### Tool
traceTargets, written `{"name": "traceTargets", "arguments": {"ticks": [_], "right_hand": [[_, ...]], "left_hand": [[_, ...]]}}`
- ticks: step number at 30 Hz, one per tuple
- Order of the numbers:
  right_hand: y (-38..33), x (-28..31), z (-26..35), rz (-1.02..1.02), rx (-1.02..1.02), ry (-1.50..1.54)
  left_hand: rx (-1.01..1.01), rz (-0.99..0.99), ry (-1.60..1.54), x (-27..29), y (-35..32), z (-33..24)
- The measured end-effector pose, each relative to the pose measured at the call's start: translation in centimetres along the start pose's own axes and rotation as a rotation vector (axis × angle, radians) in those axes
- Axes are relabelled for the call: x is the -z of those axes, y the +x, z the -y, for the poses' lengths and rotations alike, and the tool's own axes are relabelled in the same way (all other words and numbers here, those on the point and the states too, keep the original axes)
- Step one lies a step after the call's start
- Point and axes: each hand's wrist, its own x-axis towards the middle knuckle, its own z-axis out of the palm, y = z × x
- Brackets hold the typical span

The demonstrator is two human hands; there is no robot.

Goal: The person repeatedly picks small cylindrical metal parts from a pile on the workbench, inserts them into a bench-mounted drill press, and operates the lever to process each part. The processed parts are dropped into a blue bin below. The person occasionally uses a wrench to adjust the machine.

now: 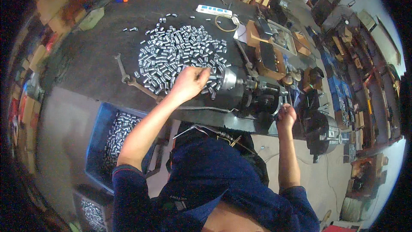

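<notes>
Dark bench (94, 56): left hand (191, 81) seemingly pinches a metal sleeve (211, 77) beside the chuck (227, 78).

Silvery metal cylinders (178, 53) on a dark grey table (94, 56) — blue crate (96, 146) below.

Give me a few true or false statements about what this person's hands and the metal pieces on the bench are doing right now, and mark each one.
1. The left hand is at the heap of small metal cylinders, next to the machine's chuck. True.
2. The right hand rests on the wrench. False: it grips a part at the machine's near side; the wrench lies apart, left of the heap.
3. The blue bin below the bench is empty. False: it holds metal cylinders.
4. A white power strip lies on the bench's far side. True.
</notes>
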Motion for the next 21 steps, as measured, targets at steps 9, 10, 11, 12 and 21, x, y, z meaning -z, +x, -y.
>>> {"name": "traceTargets", "arguments": {"ticks": [9,10,11,12,21], "right_hand": [[2.5,-9.3,6.0,0.062,0.449,-0.044],[0.7,-9.8,7.0,0.098,0.426,0.074],[-0.5,-9.5,7.7,0.169,0.474,0.095],[-1.9,-9.3,8.1,0.185,0.455,0.098],[-2.7,-0.1,1.2,0.234,0.033,0.045]], "left_hand": [[0.190,-0.080,0.683,9.8,-9.5,5.3],[0.234,-0.080,0.813,10.8,-11.5,8.0],[0.209,-0.075,0.916,11.5,-13.3,9.6],[0.304,-0.045,0.962,12.1,-14.9,10.9],[0.149,-0.070,0.698,8.0,-10.0,3.5]]}}
